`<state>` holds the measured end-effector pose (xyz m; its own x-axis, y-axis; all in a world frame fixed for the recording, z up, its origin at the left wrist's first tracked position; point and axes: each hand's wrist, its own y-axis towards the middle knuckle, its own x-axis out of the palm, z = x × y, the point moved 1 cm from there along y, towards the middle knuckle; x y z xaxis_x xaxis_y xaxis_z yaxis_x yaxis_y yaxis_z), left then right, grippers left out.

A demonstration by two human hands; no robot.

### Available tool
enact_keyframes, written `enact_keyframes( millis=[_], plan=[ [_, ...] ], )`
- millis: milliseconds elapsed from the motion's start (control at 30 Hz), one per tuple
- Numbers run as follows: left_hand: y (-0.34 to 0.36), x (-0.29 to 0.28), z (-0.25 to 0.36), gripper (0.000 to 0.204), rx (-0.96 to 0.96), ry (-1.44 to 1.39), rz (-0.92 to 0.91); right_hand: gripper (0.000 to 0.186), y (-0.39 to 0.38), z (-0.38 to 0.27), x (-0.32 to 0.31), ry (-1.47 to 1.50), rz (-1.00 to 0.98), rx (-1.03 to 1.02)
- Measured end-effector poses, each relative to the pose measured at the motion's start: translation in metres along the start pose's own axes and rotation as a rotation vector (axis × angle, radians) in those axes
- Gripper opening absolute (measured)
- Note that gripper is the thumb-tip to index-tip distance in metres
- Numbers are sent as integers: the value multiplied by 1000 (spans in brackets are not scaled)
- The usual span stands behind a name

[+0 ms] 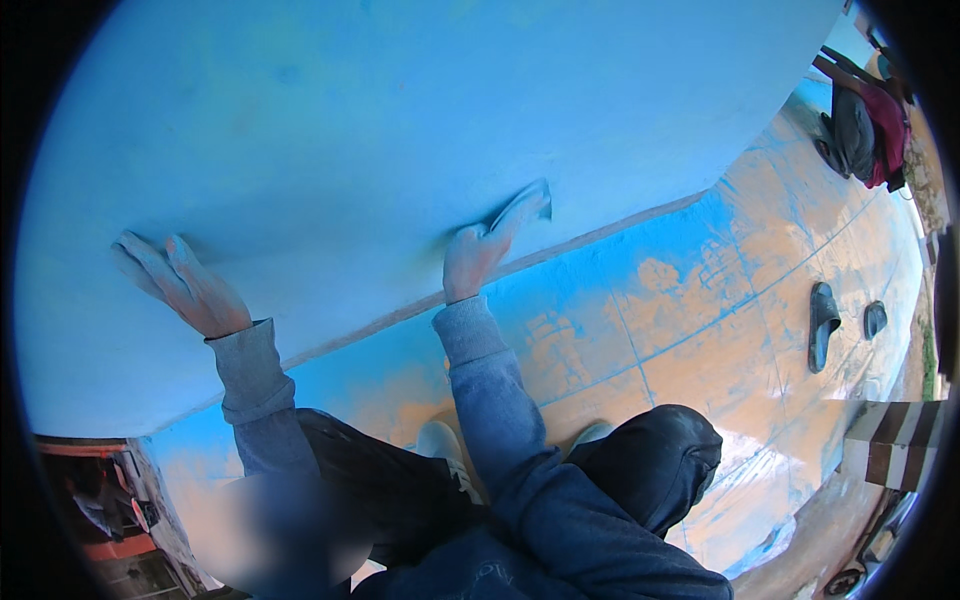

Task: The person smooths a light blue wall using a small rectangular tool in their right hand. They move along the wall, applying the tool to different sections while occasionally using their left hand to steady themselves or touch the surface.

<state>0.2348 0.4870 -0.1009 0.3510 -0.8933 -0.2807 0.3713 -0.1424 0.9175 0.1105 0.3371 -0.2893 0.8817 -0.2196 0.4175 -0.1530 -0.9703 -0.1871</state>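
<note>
1. The big blue wall (330, 120) is right in front of both hands and goes up far past them.
2. The left hand (192, 292) is open on the wall, low down.
3. The right hand (482, 252) is on it too, fingers out straight; I can't tell if it holds something thin.
4. Below is the blue-splashed floor (690, 375), with a dark sandal (822, 328) off right.
</note>
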Motion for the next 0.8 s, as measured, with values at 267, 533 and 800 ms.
enact_keyframes(
  millis=[267,533,800],
  plan=[
    [5,-14,-8,58,-130,-65,-29,66,-38,-17,8,194,-64,276],
    [14,-53,-35,50,-168,-12,-91,57,-10,8,0,311,26,272],
    [39,-59,-91,39,525,416,-174,66,-42,39,16,172,-220,-53]
  ],
)
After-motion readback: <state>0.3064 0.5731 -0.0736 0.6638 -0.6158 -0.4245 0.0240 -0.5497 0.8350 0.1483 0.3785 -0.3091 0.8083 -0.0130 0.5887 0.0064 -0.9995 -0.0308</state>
